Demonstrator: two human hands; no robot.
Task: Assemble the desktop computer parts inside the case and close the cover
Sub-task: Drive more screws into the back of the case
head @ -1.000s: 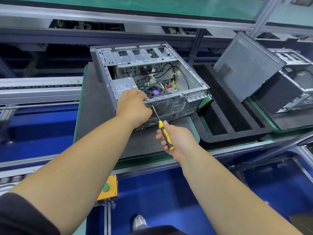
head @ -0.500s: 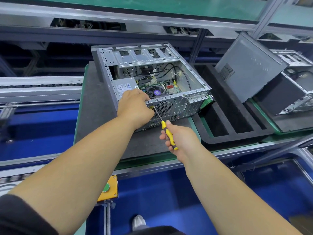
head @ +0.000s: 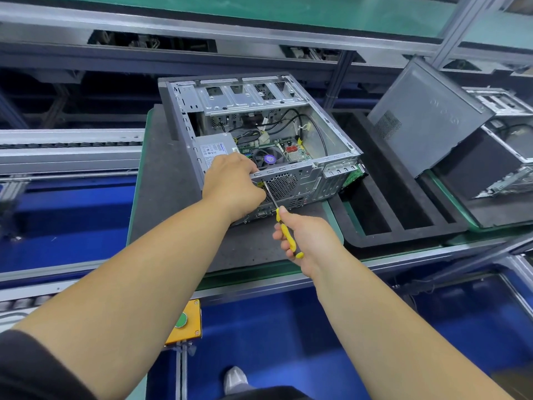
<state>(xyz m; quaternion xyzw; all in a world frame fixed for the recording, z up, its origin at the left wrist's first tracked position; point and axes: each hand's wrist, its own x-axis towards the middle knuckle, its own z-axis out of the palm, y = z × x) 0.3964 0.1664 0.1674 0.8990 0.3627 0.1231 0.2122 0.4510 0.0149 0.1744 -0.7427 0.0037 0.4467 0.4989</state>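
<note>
The open computer case (head: 259,134) lies on its side in the middle of the frame, on a dark mat (head: 167,203) on the tabletop (head: 403,255), its open side up so the fan (head: 266,160) and green board (head: 294,151) show inside. The left hand (head: 232,187) rests on the near edge of the case, its fingers (head: 245,164) curled over the rim beside the grey power supply (head: 215,148); what the fingertips touch inside is hidden. The right hand (head: 308,241), just below and right of centre, has its fingers (head: 281,235) closed tightly round the yellow handle of a screwdriver (head: 284,226). The thumb lies along the handle's top. The metal shaft slants up and left, its tip at the back panel of the case beside the round vent grille (head: 281,184). Right of the case sits a black foam tray (head: 398,203), and a grey cover panel (head: 427,116) leans against another case (head: 501,157) at the right edge.
</note>
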